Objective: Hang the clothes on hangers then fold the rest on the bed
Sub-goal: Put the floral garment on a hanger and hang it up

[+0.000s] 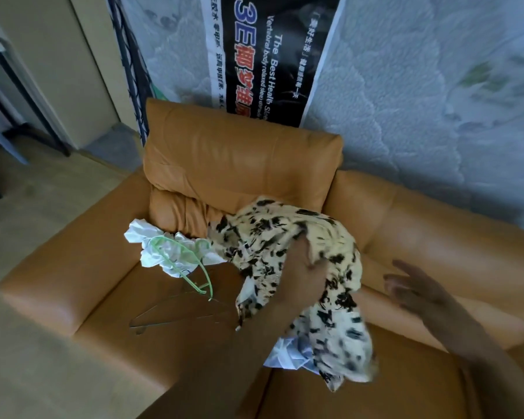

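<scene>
Left hand (303, 261) is gripping the cream, black-spotted garment (273, 237), holding it bunched over the orange sofa (82, 267) seat. Right hand (412, 288) is hovering open, fingers spread, just right of it. White cloth (288, 355) is showing under the garment's near end. Further left, a green hanger (208, 281) is lying across crumpled white clothing (152, 252), with a wire hanger (176, 316) nearer.
</scene>
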